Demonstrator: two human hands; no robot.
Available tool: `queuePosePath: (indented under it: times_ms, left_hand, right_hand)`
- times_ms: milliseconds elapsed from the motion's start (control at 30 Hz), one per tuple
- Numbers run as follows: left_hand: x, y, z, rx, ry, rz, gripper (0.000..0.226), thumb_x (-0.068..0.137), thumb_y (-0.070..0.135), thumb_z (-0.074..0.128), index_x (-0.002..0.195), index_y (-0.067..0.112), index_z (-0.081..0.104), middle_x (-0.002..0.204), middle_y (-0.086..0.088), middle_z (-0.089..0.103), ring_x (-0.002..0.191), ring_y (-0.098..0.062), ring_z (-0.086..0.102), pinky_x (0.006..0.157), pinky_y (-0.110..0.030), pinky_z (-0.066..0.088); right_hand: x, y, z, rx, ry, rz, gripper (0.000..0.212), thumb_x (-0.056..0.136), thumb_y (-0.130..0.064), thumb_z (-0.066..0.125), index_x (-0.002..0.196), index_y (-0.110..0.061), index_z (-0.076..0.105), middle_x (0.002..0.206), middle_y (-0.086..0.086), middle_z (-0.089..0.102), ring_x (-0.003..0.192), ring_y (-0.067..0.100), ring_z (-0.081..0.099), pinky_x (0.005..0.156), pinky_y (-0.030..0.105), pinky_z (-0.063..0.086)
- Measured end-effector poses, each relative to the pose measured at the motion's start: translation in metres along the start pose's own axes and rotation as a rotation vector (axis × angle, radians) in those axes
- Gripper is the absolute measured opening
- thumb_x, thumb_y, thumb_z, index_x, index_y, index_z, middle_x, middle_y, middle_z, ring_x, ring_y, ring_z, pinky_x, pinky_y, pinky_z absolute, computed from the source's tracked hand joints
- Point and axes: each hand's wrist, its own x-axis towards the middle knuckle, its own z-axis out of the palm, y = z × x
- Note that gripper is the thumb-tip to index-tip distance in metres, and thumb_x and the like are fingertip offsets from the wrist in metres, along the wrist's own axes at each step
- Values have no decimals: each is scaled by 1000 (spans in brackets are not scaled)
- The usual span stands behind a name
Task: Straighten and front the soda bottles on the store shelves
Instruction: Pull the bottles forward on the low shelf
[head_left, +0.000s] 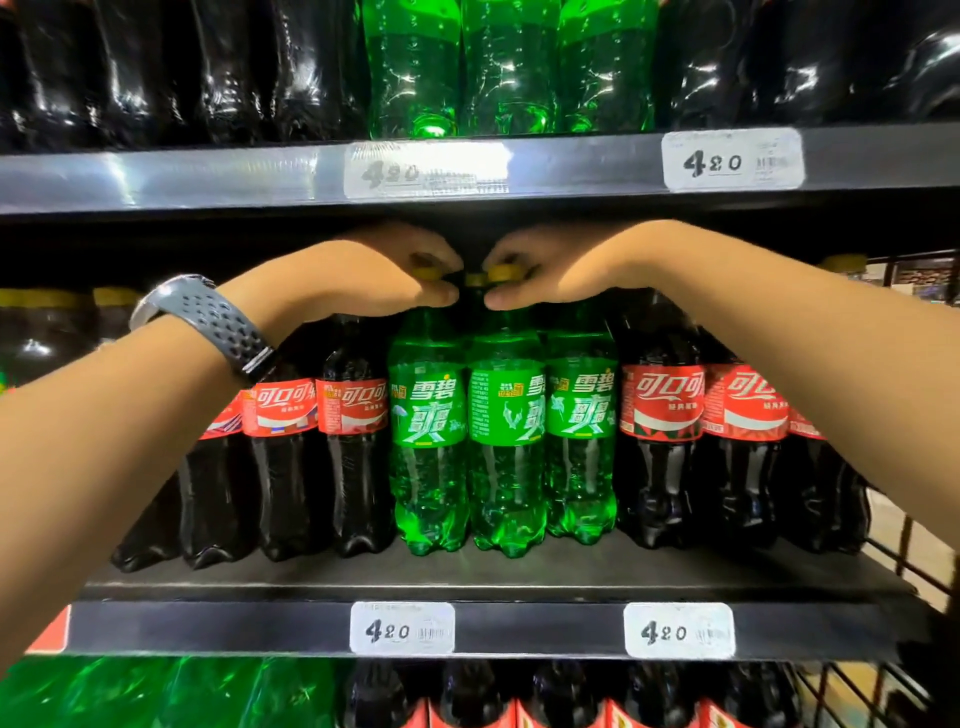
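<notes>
Three green soda bottles stand side by side at the middle of the shelf: the left green bottle (427, 457), the middle green bottle (506, 457) and the right green bottle (579, 447). My left hand (384, 275) grips the yellow cap of the left green bottle. My right hand (550, 270) grips a yellow cap (506, 272) above the middle and right green bottles; which of the two it belongs to is hidden. Dark cola bottles with red labels flank them, one group on the left (353, 447) and one on the right (660, 447). The middle green bottle's label is turned sideways.
The shelf's front edge (519, 629) carries price tags (402, 627). The upper shelf (208, 176) hangs close above my hands. More green and dark bottles fill the shelves above and below. A wire rack (914, 571) borders the right side.
</notes>
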Motion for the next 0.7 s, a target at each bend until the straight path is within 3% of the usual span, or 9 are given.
queuePosePath:
  times_ms: [67, 133, 233, 300, 400, 533, 600, 700]
  left_hand:
    - [3, 8, 2, -9, 31, 51, 26, 88, 34, 65, 112, 26, 66, 108, 6, 68, 98, -15, 62, 90, -32, 48]
    - [8, 18, 4, 16, 20, 71, 23, 92, 37, 58, 106, 22, 68, 104, 0, 69, 95, -21, 63, 88, -37, 48]
    - [14, 29, 8, 72, -39, 52, 39, 92, 53, 50, 98, 20, 69, 97, -5, 70, 89, -25, 63, 84, -39, 49]
    - [15, 32, 11, 93, -47, 41, 47, 90, 60, 47, 88, 19, 70, 87, -4, 70, 81, -23, 63, 74, -33, 48]
    - [18, 35, 12, 152, -56, 15, 58, 84, 68, 48, 85, 14, 70, 82, -8, 68, 77, -25, 62, 69, -35, 48]
    - [24, 39, 19, 174, -29, 6, 52, 80, 63, 60, 72, 12, 64, 67, -7, 62, 59, -19, 54, 52, -27, 34]
    - [26, 39, 21, 152, -5, -13, 46, 80, 57, 64, 64, 15, 60, 60, -2, 56, 54, -14, 48, 48, -26, 29]
    - [28, 38, 22, 108, 7, -46, 45, 82, 53, 65, 59, 16, 54, 58, -1, 51, 53, -14, 44, 48, -27, 27]
  right_hand:
    - [-3, 2, -3, 78, -9, -41, 34, 86, -45, 63, 111, -22, 62, 102, -3, 68, 88, 10, 60, 76, 24, 44]
    - [3, 3, -1, 50, 16, -33, 27, 85, -48, 63, 94, -22, 66, 87, -4, 70, 75, 7, 59, 62, 22, 40]
    - [8, 3, 2, -16, 45, 10, 37, 78, -58, 64, 70, -23, 63, 68, -9, 65, 64, 8, 56, 56, 26, 34]
    - [2, 9, 1, 29, 46, 2, 36, 75, -58, 67, 83, -23, 65, 78, -8, 66, 73, 11, 58, 61, 27, 41]
    - [-10, 21, -8, 59, 58, 33, 50, 75, -57, 67, 108, -20, 62, 101, -4, 67, 92, 16, 61, 85, 32, 48]
    - [-14, 32, -7, -256, 62, 138, 52, 83, -59, 56, 100, -10, 64, 93, 8, 65, 84, 29, 60, 72, 33, 46]
    - [-16, 34, -3, -235, 59, 133, 50, 89, -51, 53, 102, -4, 63, 98, 17, 64, 88, 36, 60, 69, 34, 45]
    - [-20, 31, 1, -212, 89, 118, 42, 95, -42, 49, 101, -3, 62, 92, 16, 62, 78, 31, 56, 61, 31, 34]
